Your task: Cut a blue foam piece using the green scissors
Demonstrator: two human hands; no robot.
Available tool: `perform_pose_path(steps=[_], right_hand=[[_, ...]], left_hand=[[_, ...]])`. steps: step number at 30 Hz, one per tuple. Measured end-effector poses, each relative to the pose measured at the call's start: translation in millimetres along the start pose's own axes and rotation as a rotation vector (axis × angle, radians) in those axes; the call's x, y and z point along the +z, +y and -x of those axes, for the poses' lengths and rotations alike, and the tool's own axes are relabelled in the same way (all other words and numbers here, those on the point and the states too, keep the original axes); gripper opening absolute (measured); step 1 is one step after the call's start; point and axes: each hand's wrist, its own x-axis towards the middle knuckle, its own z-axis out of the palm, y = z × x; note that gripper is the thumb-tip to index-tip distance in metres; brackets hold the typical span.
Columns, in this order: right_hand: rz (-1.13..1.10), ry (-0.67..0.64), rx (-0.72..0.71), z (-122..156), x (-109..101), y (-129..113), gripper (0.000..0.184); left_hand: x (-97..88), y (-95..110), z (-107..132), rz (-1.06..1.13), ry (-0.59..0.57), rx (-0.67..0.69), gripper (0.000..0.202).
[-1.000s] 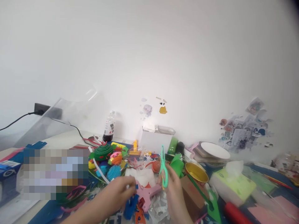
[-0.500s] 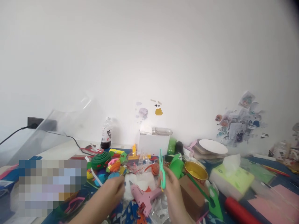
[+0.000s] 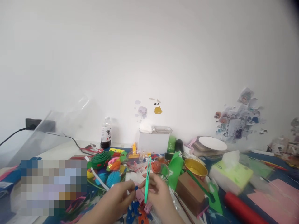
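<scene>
My left hand (image 3: 123, 194) is closed, its fingertips pinching a small dark-blue piece (image 3: 136, 188). Close beside it, my right hand (image 3: 156, 189) is closed around a slim mint-green tool (image 3: 147, 183) with a long slit, held upright; its exact kind is unclear. The right fingertips come up to the blue piece, but I cannot tell whether they touch it. Beneath both hands lies a pink glue gun (image 3: 140, 196), mostly hidden. Blue cut scraps (image 3: 133, 211) and orange ones (image 3: 143, 216) are scattered below it.
Left of my hands are a green coiled craft piece (image 3: 101, 159) and blue ones (image 3: 113, 178). A brown block (image 3: 192, 191), a gold bowl (image 3: 196, 168), a tissue pack (image 3: 231, 174) and a red roll (image 3: 240, 208) lie right. Behind stand a bottle (image 3: 106, 133) and white box (image 3: 154, 143).
My hands have come together over the glue gun, the right moving left with the green tool. A small blue piece now shows at the left fingertips.
</scene>
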Motion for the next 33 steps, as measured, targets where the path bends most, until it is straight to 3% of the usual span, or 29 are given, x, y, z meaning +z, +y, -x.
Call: perform_pose_path(steps=[5, 11, 18, 27, 33], right_hand=[[0.092, 0.054, -0.068, 3.8, -0.5, -3.3, 0.032], [0.162, 0.019, -0.079, 5.7, 1.1, 2.2, 0.032], [0.039, 0.000, -0.003, 6.9, 8.3, -0.8, 0.027], [0.031, 0.063, -0.029, 6.1, 4.5, -6.2, 0.027], [0.044, 0.094, 0.001, 7.8, 7.9, -6.6, 0.028]], left_hand=[[-0.8, 8.4, 4.9, -0.037, -0.025, 0.040, 0.022], [-1.1, 7.8, 6.6, 0.041, -0.049, 0.048, 0.027], [0.2, 8.2, 8.5, 0.215, -0.105, 0.067, 0.028], [0.6, 3.7, 3.6, -0.012, 0.094, 0.108, 0.024], [5.8, 1.0, 2.7, -0.100, 0.157, 0.165, 0.019]])
